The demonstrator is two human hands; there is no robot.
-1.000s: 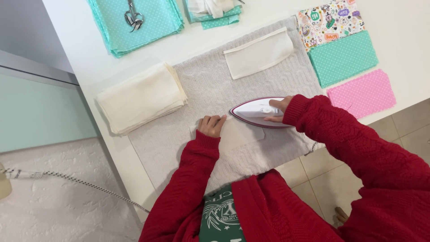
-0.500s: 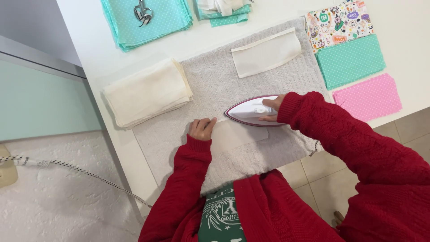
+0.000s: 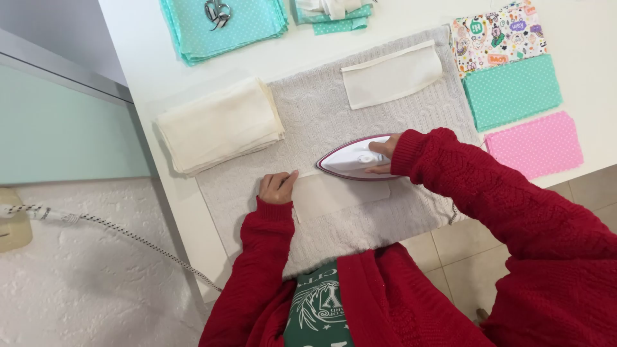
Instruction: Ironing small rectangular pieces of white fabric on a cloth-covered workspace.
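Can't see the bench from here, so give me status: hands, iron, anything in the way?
Right hand grips the iron, flat on the cream fabric piece. Left hand pins that piece's left end on the grey towel. Nothing lies ahead of the iron's tip.

Iron (image 3: pixel 352 159): glossy white plastic shell, smooth. Cream cloth piece (image 3: pixel 337 193) beneath it: matt, fine weave. Grey mat (image 3: pixel 308 115): knitted cloth, ribbed and rough (fringed at near edge). Surface (image 3: pixel 154 64): smooth, matt white. Scissors (image 3: pixel 218 11): shiny metal

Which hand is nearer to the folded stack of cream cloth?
Left. The left hand presses the towel just below the cream stack; the right hand grips the iron, farther right.
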